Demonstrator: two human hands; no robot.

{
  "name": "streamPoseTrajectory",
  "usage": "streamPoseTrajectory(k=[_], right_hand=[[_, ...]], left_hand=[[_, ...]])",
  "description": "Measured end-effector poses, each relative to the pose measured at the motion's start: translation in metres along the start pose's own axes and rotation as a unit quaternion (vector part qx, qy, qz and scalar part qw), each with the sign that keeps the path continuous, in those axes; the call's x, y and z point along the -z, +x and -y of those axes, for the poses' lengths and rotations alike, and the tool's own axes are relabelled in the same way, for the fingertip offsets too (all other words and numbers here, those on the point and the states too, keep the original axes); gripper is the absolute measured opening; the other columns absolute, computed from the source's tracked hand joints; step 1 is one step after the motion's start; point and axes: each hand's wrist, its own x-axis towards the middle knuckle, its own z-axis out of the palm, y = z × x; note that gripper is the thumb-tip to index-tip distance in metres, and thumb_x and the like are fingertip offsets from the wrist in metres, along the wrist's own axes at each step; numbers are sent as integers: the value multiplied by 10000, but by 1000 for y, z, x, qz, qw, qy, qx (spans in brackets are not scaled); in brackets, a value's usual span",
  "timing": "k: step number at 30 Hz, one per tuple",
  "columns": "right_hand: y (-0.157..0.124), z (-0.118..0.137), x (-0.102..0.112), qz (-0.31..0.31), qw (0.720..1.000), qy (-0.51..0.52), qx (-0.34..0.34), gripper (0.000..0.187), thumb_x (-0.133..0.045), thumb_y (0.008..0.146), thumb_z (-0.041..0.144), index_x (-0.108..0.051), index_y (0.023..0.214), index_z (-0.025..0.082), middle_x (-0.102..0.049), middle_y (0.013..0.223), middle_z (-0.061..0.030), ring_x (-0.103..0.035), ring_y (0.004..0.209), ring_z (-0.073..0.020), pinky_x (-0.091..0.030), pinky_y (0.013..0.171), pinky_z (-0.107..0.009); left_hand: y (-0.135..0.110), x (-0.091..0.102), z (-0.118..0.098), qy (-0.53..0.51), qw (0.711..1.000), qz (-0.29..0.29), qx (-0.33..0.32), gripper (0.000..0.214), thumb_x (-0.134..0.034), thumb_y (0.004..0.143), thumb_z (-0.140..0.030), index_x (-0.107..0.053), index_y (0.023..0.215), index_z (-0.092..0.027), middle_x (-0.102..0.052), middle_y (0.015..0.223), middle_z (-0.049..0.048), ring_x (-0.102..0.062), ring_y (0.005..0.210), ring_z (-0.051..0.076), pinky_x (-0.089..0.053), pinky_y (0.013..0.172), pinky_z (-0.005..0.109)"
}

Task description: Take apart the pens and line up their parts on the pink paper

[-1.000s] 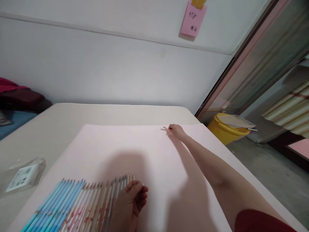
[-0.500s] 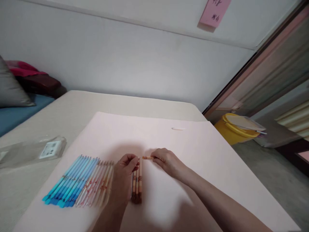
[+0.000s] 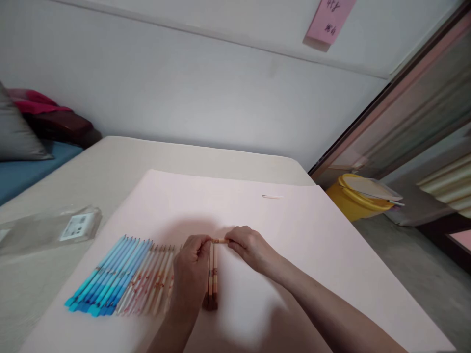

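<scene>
Between my two hands lies a light brown pen (image 3: 221, 240), held level just above the sheet. My right hand (image 3: 253, 247) is closed round its right end. The fingertips of my left hand (image 3: 190, 264) pinch at its left end; what exactly they grip there is partly hidden. Under and beside my left hand are brown pens (image 3: 215, 279) standing in a row, their left side covered by the hand. Left of that come pale patterned pens (image 3: 143, 284), then several blue pens (image 3: 105, 277), all side by side.
A pale pink sheet (image 3: 294, 255) covers most of the table. A thin pen-like stick (image 3: 272, 196) lies near its far edge. To the left is a clear plastic bag (image 3: 40, 233) with a label. A yellow bin (image 3: 344, 201) stands on the floor at right, beyond the table.
My right hand has moved left with the brown pen, closing the gap to my left fingertips. My left hand has turned and now pinches at the pen's left end.
</scene>
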Motion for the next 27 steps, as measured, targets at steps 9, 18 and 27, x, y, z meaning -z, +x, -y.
streamPoseTrajectory(k=[9,18,27], right_hand=[[-8,-19,-7,-16,966,240,-98,74,-537,814,191,-606,791,174,-584,757,10,-506,694,-111,-377,627,-212],[-13,-24,-2,-47,992,114,-15,123,-488,859,186,-598,915,188,-614,866,-40,-535,782,-140,-414,703,-260],[-1,2,17,-37,938,-280,200,232,-346,902,97,-573,924,138,-555,831,-75,-446,767,-160,-333,889,-401]], left_hand=[[1,-3,7,59,997,35,28,212,-563,749,-334,-669,863,-189,-670,836,57,-596,778,199,-436,719,299],[-3,-16,13,-158,973,46,164,187,-634,706,-275,-667,848,-159,-670,847,63,-614,802,176,-467,756,289],[-7,-19,12,-488,799,25,350,130,-588,776,-196,-639,837,-93,-643,1005,153,-622,927,228,-501,836,351]])
